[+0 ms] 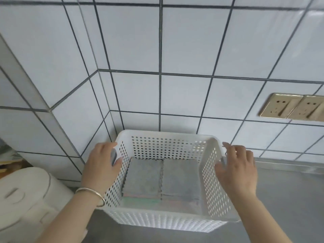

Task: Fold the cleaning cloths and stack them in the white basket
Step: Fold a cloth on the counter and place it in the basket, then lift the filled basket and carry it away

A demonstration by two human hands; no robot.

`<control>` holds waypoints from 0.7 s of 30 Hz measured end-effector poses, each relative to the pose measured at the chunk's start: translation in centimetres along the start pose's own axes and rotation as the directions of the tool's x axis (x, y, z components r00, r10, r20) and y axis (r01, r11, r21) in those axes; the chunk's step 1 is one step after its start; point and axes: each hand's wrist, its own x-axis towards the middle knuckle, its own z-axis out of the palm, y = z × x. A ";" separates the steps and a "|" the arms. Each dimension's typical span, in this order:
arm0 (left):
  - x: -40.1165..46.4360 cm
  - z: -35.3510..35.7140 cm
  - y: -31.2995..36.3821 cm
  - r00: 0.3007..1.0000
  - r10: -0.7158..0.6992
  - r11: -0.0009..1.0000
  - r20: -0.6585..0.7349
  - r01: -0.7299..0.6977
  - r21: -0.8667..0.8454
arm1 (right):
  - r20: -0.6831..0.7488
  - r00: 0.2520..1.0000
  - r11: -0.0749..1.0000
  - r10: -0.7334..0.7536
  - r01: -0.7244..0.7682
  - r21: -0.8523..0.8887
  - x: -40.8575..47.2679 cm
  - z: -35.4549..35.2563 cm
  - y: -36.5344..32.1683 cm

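A white perforated basket (168, 216) stands on the steel counter, pushed close to the tiled corner. Inside it lie two side-by-side stacks of folded cleaning cloths. The left stack (142, 176) has a grey cloth on top with green and pink edges beneath, and the right stack (181, 178) is also topped with grey. My left hand (101, 163) lies against the basket's left wall, fingers fairly straight by the handle slot. My right hand (236, 165) touches the right rim with fingers spread. Neither hand holds a cloth.
A cream-coloured appliance (26, 195) stands left of the basket, near my left forearm. Two gold wall sockets (294, 106) sit on the tiled wall at right. The steel counter (289, 199) stretches to the right of the basket.
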 end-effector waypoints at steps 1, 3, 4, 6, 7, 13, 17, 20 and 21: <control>-0.5 0.4 -0.6 0.995 -0.067 0.998 0.078 0.068 -0.009 | 0.082 0.991 0.994 0.105 -0.105 0.000 -0.4 -0.5 0.8; -1.5 0.8 -0.8 0.964 -0.138 0.988 0.226 0.149 -0.033 | 0.235 0.937 0.946 0.258 -0.295 0.135 -1.3 -1.2 1.9; -1.8 1.0 -0.7 0.958 -0.150 0.985 0.243 0.167 -0.050 | 0.306 0.899 0.892 0.312 -0.388 0.232 -1.7 -1.2 2.3; -2.2 1.0 -0.6 0.962 -0.200 0.973 0.184 0.218 -0.081 | 0.430 0.836 0.772 0.341 -0.510 0.380 -2.4 -0.9 2.5; -2.2 0.7 -0.6 0.951 -0.259 0.953 0.169 0.280 -0.118 | 0.482 0.810 0.721 0.334 -0.550 0.423 -2.8 -0.6 2.4; -2.3 -0.5 -1.2 0.759 -0.497 0.739 0.421 0.625 -0.253 | 0.602 0.766 0.612 0.225 -0.592 0.525 -3.0 -0.9 3.1; -3.6 -1.6 0.4 0.852 -0.397 0.702 0.343 0.522 -0.484 | 0.589 0.780 0.631 0.213 -0.570 0.527 -3.2 -2.3 4.2; -4.5 -2.3 1.0 0.868 -0.328 0.708 0.372 0.487 -0.512 | 0.539 0.803 0.658 0.253 -0.551 0.512 -4.9 -4.3 5.4; -4.8 -2.4 1.4 0.878 -0.303 0.707 0.370 0.467 -0.530 | 0.512 0.817 0.666 0.266 -0.540 0.515 -5.6 -5.1 5.8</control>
